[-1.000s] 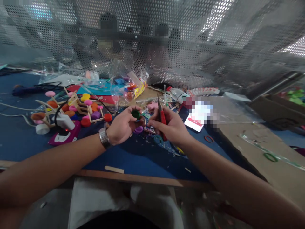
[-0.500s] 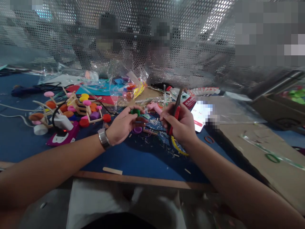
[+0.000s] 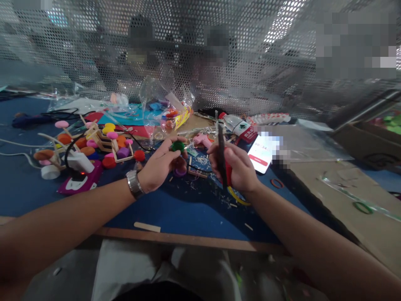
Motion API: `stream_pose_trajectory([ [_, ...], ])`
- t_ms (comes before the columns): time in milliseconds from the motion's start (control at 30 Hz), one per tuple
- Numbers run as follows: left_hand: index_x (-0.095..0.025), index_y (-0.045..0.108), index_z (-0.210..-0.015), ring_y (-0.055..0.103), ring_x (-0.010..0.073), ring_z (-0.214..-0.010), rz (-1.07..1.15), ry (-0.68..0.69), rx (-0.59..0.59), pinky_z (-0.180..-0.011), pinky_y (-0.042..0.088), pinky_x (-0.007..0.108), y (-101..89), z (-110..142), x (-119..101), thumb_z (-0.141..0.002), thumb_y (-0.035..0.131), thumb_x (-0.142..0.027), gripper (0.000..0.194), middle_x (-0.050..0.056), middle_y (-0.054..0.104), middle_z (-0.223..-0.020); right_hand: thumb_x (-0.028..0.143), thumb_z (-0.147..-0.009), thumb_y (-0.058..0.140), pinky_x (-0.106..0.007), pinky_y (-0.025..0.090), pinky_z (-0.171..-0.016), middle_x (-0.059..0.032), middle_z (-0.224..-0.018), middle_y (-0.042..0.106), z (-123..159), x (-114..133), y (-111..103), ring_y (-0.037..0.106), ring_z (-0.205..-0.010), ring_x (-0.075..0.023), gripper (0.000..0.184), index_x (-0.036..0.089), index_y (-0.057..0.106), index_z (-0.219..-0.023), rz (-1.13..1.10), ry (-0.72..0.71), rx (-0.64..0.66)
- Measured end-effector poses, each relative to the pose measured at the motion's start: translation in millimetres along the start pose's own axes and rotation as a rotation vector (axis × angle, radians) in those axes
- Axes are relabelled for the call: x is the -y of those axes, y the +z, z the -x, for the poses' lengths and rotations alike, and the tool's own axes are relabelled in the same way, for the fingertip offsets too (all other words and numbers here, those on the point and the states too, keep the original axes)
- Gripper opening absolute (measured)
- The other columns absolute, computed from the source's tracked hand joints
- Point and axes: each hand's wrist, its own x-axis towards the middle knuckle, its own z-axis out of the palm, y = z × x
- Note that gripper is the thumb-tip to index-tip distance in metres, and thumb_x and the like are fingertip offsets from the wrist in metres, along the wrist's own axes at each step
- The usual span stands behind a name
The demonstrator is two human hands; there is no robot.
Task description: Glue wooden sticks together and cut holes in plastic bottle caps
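Observation:
My left hand [image 3: 159, 163], with a metal watch at its wrist, pinches a small green bottle cap [image 3: 178, 146] between thumb and fingers. My right hand [image 3: 236, 167] is closed around a red-handled tool [image 3: 221, 154] whose long dark blade stands upright; its exact kind is unclear. The two hands are apart, both above the blue tabletop. Just below the left fingers lies a purple ring-like cap [image 3: 180, 172]. A small wooden stick piece [image 3: 197, 174] and pale shavings lie between the hands. Behind them is a pink glue gun [image 3: 203, 140], partly covered.
Stick frames with colourful round pieces [image 3: 117, 144] stand left, beside a purple power strip [image 3: 81, 177] with a white charger. A lit phone [image 3: 261, 159] and a bottle [image 3: 238, 127] are at right. A yellow ring [image 3: 239, 197] and a loose stick [image 3: 147, 227] lie nearer the edge.
My right hand has drawn away to the right from the left hand and turned the tool, its blade now more upright. The left hand keeps the green cap.

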Motion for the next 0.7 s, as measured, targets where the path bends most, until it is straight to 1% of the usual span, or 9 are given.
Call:
stream_pose_trajectory([
  [67, -0.021, 0.052, -0.115, 0.057, 0.0103, -0.064, -0.034, 0.028, 0.012, -0.062, 0.048, 0.025, 0.5, 0.1, 0.5, -0.085, 0.058, -0.020, 0.031, -0.002, 0.058, -0.082, 0.070, -0.083, 0.058, -0.024, 0.029, -0.031, 0.0042, -0.058, 0.056, 3.7, 2.7, 1.6, 0.045, -0.035, -0.0107, 0.049, 0.022, 0.058, -0.090, -0.147, 0.128, 0.145],
  [133, -0.022, 0.052, -0.114, 0.053, 0.0094, -0.064, -0.094, 0.047, 0.034, -0.062, 0.045, 0.024, 0.9, 1.3, 0.9, -0.084, 0.059, -0.020, 0.030, -0.003, 0.054, -0.082, 0.063, -0.083, 0.061, -0.024, 0.031, -0.031, 0.0037, -0.055, 0.056, 8.0, 3.9, 4.6, 0.046, -0.035, -0.0113, 0.044, 0.020, 0.059, -0.090, -0.202, 0.222, 0.230],
  [200, -0.023, 0.051, -0.113, 0.050, 0.0093, -0.064, -0.181, 0.062, 0.063, -0.061, 0.042, 0.024, 1.1, 3.8, 0.7, -0.083, 0.061, -0.020, 0.031, -0.004, 0.051, -0.081, 0.056, -0.082, 0.067, -0.022, 0.034, -0.033, 0.0027, -0.056, 0.058, 12.1, 3.3, 8.4, 0.049, -0.039, -0.0113, 0.039, 0.018, 0.060, -0.088, -0.183, 0.263, 0.256],
  [300, -0.023, 0.051, -0.114, 0.049, 0.0112, -0.070, -0.288, 0.119, 0.120, -0.063, 0.040, 0.024, 0.8, 8.8, -1.1, -0.082, 0.062, -0.018, 0.035, -0.003, 0.050, -0.085, 0.055, -0.081, 0.074, -0.021, 0.040, -0.038, 0.0030, -0.058, 0.058, 15.4, -0.5, 13.1, 0.050, -0.043, -0.0105, 0.040, 0.018, 0.062, -0.089, -0.161, 0.306, 0.260],
  [367, -0.023, 0.051, -0.115, 0.049, 0.0123, -0.074, -0.331, 0.163, 0.162, -0.066, 0.041, 0.025, 0.4, 11.5, -2.8, -0.082, 0.062, -0.017, 0.035, -0.001, 0.050, -0.090, 0.056, -0.079, 0.077, -0.021, 0.042, -0.039, 0.0036, -0.059, 0.057, 15.1, -3.6, 14.4, 0.050, -0.045, -0.0100, 0.041, 0.019, 0.062, -0.088, -0.154, 0.325, 0.263],
  [467, -0.023, 0.049, -0.113, 0.045, 0.0121, -0.070, -0.427, 0.215, 0.196, -0.063, 0.038, 0.025, 0.3, 13.2, -5.0, -0.089, 0.062, -0.023, 0.028, -0.001, 0.047, -0.088, 0.057, -0.078, 0.079, -0.020, 0.042, -0.039, 0.0038, -0.061, 0.058, 13.2, -7.1, 14.6, 0.050, -0.046, -0.0092, 0.042, 0.019, 0.063, -0.087, -0.142, 0.325, 0.275],
  [567, -0.022, 0.049, -0.109, 0.042, 0.0114, -0.067, -0.561, 0.291, 0.194, -0.061, 0.037, 0.026, 0.8, 12.8, -6.7, -0.095, 0.060, -0.032, 0.021, -0.001, 0.045, -0.089, 0.056, -0.080, 0.078, -0.019, 0.043, -0.040, 0.0045, -0.061, 0.057, 12.6, -8.5, 15.1, 0.050, -0.045, -0.0080, 0.041, 0.018, 0.063, -0.086, -0.124, 0.285, 0.303],
  [700, -0.021, 0.049, -0.104, 0.044, 0.0128, -0.071, -0.700, 0.407, 0.202, -0.065, 0.038, 0.027, 0.5, 11.8, -7.4, -0.097, 0.058, -0.033, 0.016, 0.001, 0.047, -0.093, 0.055, -0.082, 0.077, -0.020, 0.048, -0.044, 0.0046, -0.062, 0.059, 15.3, -8.0, 16.6, 0.056, -0.046, -0.0083, 0.041, 0.018, 0.059, -0.085, -0.113, 0.270, 0.348],
])
